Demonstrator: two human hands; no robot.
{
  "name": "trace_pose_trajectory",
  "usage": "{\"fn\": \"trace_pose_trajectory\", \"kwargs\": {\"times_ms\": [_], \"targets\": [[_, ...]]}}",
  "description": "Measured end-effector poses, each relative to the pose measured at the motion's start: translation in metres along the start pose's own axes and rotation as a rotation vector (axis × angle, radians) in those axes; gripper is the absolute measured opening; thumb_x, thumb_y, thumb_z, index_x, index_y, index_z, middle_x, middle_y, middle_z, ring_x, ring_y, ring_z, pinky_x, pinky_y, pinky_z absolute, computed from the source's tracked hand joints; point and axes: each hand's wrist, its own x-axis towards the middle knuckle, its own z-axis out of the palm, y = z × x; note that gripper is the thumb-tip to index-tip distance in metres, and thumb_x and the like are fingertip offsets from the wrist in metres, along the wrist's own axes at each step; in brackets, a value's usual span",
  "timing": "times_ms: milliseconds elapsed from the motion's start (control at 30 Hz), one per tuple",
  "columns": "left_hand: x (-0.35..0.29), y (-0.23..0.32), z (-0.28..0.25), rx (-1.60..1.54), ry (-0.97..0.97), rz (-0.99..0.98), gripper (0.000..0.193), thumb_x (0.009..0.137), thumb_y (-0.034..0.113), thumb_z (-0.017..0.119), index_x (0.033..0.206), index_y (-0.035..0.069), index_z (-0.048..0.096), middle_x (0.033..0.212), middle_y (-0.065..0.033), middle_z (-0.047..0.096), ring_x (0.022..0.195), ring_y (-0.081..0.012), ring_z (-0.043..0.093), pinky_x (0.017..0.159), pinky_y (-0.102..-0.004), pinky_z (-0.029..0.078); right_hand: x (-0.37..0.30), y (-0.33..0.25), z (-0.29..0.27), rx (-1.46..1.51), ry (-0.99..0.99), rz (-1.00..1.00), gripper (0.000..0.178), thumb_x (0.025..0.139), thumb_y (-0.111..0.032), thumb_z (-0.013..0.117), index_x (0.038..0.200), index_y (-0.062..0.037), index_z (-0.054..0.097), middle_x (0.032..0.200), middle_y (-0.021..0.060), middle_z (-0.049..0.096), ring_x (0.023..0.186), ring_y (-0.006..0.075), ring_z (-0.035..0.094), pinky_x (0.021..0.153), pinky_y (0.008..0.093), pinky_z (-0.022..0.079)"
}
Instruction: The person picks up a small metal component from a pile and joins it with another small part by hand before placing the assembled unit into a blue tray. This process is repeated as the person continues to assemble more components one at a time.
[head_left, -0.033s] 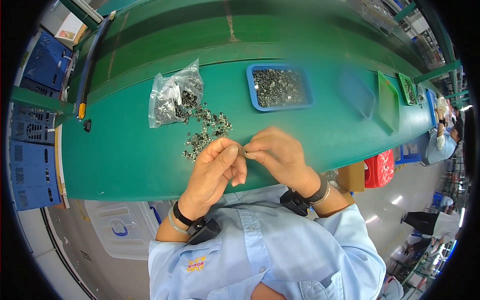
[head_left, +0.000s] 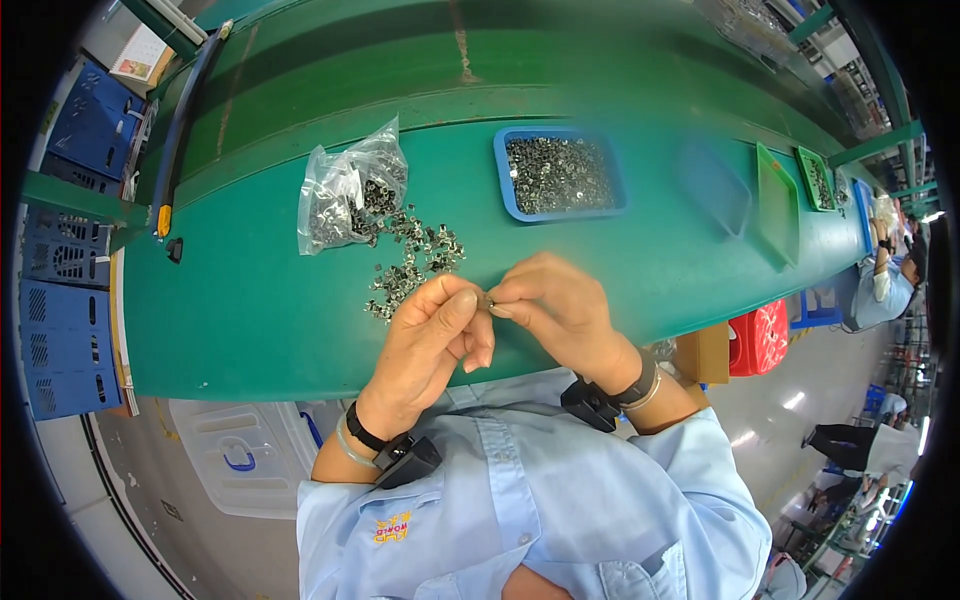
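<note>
My left hand [head_left: 428,335] and my right hand [head_left: 562,312] meet fingertip to fingertip over the near edge of the green table. Thumb and forefinger of the right are pinched on a tiny dark metal part [head_left: 490,304], mostly covered by the fingers. Against that pinch rest the left thumb and forefinger, closed; whatever lies between them is hidden, and the other left fingers curl loosely. Just beyond the left hand spreads a loose pile of small black-and-silver metal parts [head_left: 410,262]. It trails out of a clear plastic bag [head_left: 335,195] holding more of them.
A blue tray [head_left: 507,190] full of similar small parts stands beyond my right hand. Farther right are a green tray [head_left: 778,205] and a smaller green tray [head_left: 815,180]. Blue crates [head_left: 68,345] are stacked at the left. A co-worker [head_left: 880,290] sits at the far right.
</note>
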Motion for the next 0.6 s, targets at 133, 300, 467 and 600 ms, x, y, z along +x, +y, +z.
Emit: {"fn": "trace_pose_trajectory", "kwargs": {"times_ms": [133,300,467,600], "targets": [[0.0016,-0.0023,-0.0033,0.008,-0.026,-0.002,0.018,0.096,0.022,0.052,0.09,0.005,0.052,0.067,-0.0066,0.056,0.055,-0.012,0.05,0.047,-0.0233,0.039,-0.0005,-0.0007,0.0004,0.029,-0.008,0.038,0.015,0.073,0.0,0.07,0.087,-0.0042,0.064,0.083,0.0063,0.062,0.074,0.0214,0.059,0.062,0.0313,0.048],[0.0019,-0.0029,-0.0014,-0.039,-0.032,-0.02,0.017,0.094,0.021,0.055,0.09,0.004,0.053,0.067,-0.0054,0.056,0.056,-0.0112,0.051,0.048,-0.023,0.039,-0.0012,0.0002,0.0005,0.038,-0.006,0.018,0.016,0.074,0.001,0.07,0.087,-0.0044,0.064,0.083,0.0061,0.062,0.075,0.0209,0.059,0.063,0.0309,0.048],[0.0015,-0.0023,0.0007,0.017,0.019,-0.026,0.016,0.093,0.02,0.057,0.091,0.004,0.053,0.067,-0.004,0.056,0.055,-0.0103,0.052,0.048,-0.0226,0.04,-0.0015,0.002,0.0006,-0.057,-0.029,-0.047,0.021,0.074,-0.001,0.071,0.092,-0.0054,0.06,0.082,0.0056,0.062,0.074,0.022,0.06,0.062,0.0314,0.049],[0.0029,-0.0064,-0.0009,0.058,0.056,-0.024,0.016,0.093,0.02,0.057,0.091,0.005,0.054,0.067,-0.0035,0.056,0.055,-0.0101,0.052,0.048,-0.0225,0.04,-0.0057,0.0031,0.0046,-0.07,0.0,-0.018,0.021,0.074,-0.002,0.07,0.092,-0.0056,0.059,0.081,0.0059,0.061,0.072,0.0223,0.059,0.061,0.0321,0.048]]}}
